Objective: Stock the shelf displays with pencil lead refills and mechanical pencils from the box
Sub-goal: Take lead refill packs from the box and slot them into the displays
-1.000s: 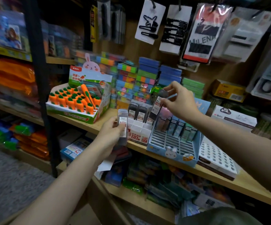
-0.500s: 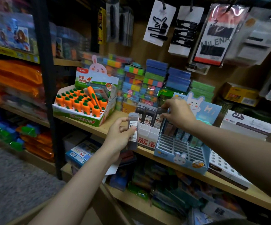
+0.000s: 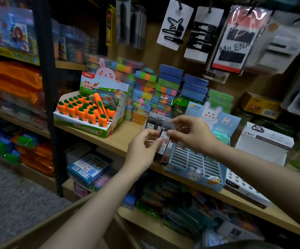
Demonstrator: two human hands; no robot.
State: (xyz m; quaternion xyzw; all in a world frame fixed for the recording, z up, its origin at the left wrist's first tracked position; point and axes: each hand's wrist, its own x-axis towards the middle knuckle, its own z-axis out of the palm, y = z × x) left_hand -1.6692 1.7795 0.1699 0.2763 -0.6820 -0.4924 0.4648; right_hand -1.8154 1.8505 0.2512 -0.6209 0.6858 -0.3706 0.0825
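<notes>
My left hand (image 3: 143,150) holds a small stack of clear lead refill cases (image 3: 163,146) in front of the wooden shelf. My right hand (image 3: 193,133) pinches the top of one refill case (image 3: 168,127) from that stack. Behind the hands, several dark refill cases (image 3: 153,120) stand in a small white-and-red display box, mostly hidden. To the right sits a light blue bunny display box (image 3: 196,164) with a slotted tray; a few pale green items (image 3: 221,137) stand in its back row.
A carrot eraser display box (image 3: 90,112) stands on the shelf (image 3: 120,137) to the left. Stacks of coloured sticky notes (image 3: 163,90) line the back. A white box (image 3: 264,141) sits right. Hair clip cards (image 3: 174,24) hang above. A cardboard box edge (image 3: 59,218) lies below.
My right hand left the display box and came back to the stack in my left hand, now pinching a case. My left hand rose slightly toward the shelf.
</notes>
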